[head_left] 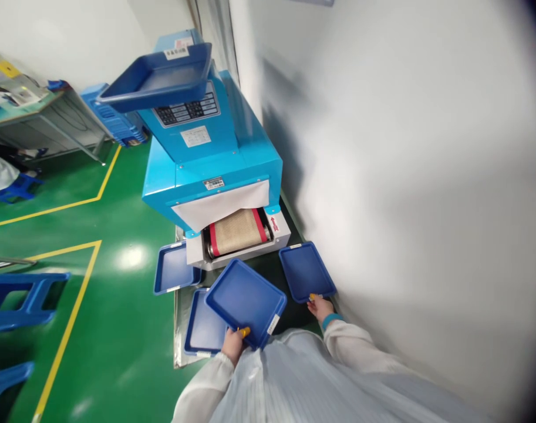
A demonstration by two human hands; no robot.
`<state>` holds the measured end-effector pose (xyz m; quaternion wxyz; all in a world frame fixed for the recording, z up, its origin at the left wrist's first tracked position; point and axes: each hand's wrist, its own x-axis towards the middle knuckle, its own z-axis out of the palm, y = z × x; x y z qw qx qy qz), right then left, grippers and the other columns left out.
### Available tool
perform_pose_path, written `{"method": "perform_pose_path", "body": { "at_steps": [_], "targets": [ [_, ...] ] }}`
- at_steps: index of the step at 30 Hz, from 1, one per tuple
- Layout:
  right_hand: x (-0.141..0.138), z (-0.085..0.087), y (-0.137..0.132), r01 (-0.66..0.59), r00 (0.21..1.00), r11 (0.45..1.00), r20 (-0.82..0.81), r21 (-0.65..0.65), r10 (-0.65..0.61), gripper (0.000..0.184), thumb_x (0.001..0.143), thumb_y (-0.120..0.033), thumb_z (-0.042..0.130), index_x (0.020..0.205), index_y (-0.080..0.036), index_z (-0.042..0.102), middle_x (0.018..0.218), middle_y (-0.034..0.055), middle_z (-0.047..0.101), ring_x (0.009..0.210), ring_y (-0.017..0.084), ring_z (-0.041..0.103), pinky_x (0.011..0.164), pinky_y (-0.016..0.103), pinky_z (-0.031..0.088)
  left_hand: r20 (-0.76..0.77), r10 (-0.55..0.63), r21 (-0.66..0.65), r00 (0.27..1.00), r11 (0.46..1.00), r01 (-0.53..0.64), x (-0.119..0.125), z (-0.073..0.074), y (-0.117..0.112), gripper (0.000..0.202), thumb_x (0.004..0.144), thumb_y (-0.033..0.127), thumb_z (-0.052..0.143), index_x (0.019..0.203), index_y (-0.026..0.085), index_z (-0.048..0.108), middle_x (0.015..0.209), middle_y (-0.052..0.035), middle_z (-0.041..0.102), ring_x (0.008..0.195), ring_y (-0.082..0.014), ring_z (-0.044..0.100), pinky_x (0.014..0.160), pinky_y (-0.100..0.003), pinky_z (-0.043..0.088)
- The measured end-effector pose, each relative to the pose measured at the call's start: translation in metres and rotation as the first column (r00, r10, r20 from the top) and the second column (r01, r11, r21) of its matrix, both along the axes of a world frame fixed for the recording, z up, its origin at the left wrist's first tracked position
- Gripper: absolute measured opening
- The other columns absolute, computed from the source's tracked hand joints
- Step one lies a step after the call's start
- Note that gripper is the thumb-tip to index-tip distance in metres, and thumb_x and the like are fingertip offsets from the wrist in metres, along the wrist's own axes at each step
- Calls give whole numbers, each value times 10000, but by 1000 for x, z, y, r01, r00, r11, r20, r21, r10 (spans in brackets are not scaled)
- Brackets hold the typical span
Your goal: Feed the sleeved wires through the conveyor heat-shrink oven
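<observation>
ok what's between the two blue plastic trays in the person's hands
Just dark mat lies between the tray in the left hand and the tray in the right hand, head view.

Site: factory production workshop, not a home or office. Glossy green coated floor point(118, 200) with painted yellow lane lines point(51, 210). Blue tunnel machine point(210, 170) with tan mesh conveyor belt point(235, 232) stands against a white wall point(404, 176) — blue plastic trays point(245, 302) at its outlet, blue plastic stools point(25, 299) nearby.

Both white-sleeved arms reach forward, the left hand point(233, 345) and right hand point(320, 309) each closed in a pinching grip.
</observation>
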<state>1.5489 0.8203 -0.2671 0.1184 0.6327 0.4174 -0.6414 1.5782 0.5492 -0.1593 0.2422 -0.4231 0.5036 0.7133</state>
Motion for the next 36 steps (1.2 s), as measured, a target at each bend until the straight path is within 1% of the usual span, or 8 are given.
{"method": "perform_pose_path", "body": {
  "at_steps": [5, 11, 15, 18, 22, 28, 31, 36],
  "targets": [
    [4, 7, 4, 2, 996, 999, -91, -47, -7, 154, 575, -223, 634, 562, -198, 482, 461, -28, 529, 478, 113, 544, 497, 227, 478, -67, 22, 9, 998, 1000, -22, -9, 6, 8, 383, 575, 65, 636, 950, 122, 582, 674, -47, 685, 687, -224, 657, 690, -384, 531],
    [6, 20, 8, 38, 982, 992, -181, -117, -59, 109, 525, -135, 592, 580, -183, 511, 473, -34, 550, 477, 99, 549, 513, 215, 511, -166, 5, 54, 986, 999, 4, -22, 32, 19, 509, 539, 144, 729, 1025, 116, 579, 878, -107, 697, 799, -255, 655, 753, -407, 522],
    [15, 31, 7, 82, 961, 978, -244, -190, -128, 108, 514, -108, 556, 592, -178, 533, 501, -27, 588, 488, 105, 560, 510, 225, 525, -220, -9, 95, 975, 995, 30, -28, 47, 23, 592, 491, 188, 784, 1044, 111, 587, 924, -123, 694, 864, -279, 642, 817, -424, 500],
    [19, 39, 7, 93, 947, 972, -283, -214, -153, 114, 514, -98, 563, 590, -181, 541, 509, -31, 599, 497, 114, 568, 505, 236, 529, -279, -30, 122, 960, 990, 67, -32, 54, 23, 618, 463, 197, 808, 1034, 100, 594, 972, -135, 685, 888, -288, 635, 858, -431, 483],
    [21, 48, 9, 57, 943, 978, -312, -199, -118, 122, 520, -95, 589, 594, -187, 556, 531, -31, 613, 514, 126, 580, 525, 259, 538, -348, -88, 109, 933, 985, 134, -36, 62, 20, 543, 487, 213, 806, 980, 76, 625, 982, -149, 682, 899, -289, 632, 879, -434, 474],
    [21, 64, 11, 50, 929, 980, -350, -195, -117, 144, 496, -103, 615, 599, -184, 554, 522, -41, 611, 499, 121, 574, 530, 264, 536, -421, -142, 129, 896, 968, 214, -40, 73, 15, 496, 499, 194, 803, 959, 93, 649, 948, -129, 695, 877, -292, 639, 854, -449, 489],
    [16, 77, 9, 26, 921, 986, -379, -167, -88, 192, 465, -120, 644, 611, -188, 540, 527, -53, 609, 488, 116, 566, 526, 263, 533, -433, -126, 136, 893, 970, 203, -41, 76, 11, 523, 470, 178, 812, 962, 97, 653, 936, -125, 698, 870, -297, 639, 828, -448, 504],
    [6, 104, 3, 2, 877, 993, -476, -115, -57, 246, 437, -170, 689, 632, -189, 540, 567, -36, 631, 545, 137, 592, 523, 261, 523, -396, -54, 123, 917, 986, 111, -43, 86, 4, 498, 422, 174, 822, 894, 113, 676, 858, -98, 713, 827, -294, 650, 799, -428, 521]
  ]
}}
